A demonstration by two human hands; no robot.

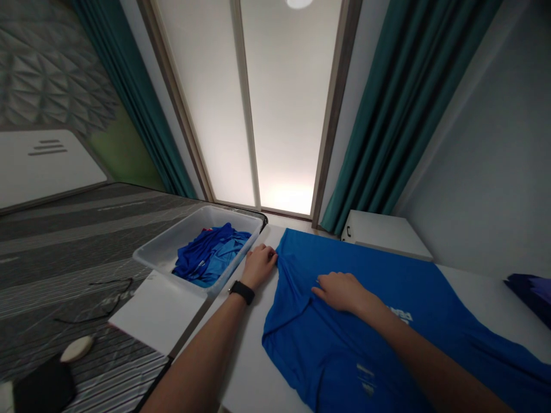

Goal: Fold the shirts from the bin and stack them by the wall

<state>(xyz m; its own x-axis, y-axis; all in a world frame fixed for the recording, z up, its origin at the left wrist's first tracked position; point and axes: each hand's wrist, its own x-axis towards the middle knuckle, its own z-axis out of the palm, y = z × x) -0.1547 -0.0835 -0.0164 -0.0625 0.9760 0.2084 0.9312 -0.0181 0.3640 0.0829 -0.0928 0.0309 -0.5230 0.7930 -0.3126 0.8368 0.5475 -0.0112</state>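
A blue T-shirt (370,258) with white print lies spread over a white table, with folds and creases on its near left part. My left hand (259,265), a black watch (241,291) on its wrist, has its fingers closed on the shirt's far left edge. Further right, my right hand (342,291) rests over the shirt with its fingers bent together, pinching the fabric beside a crease. The fingertips of both hands are partly hidden.
Left of the table stands a clear plastic bin (161,244) holding crumpled blue clothes (210,252). A white board or sheet (159,312) lies near it. Behind the table is a white cabinet (383,232); dark folded cloth (529,292) sits at the right.
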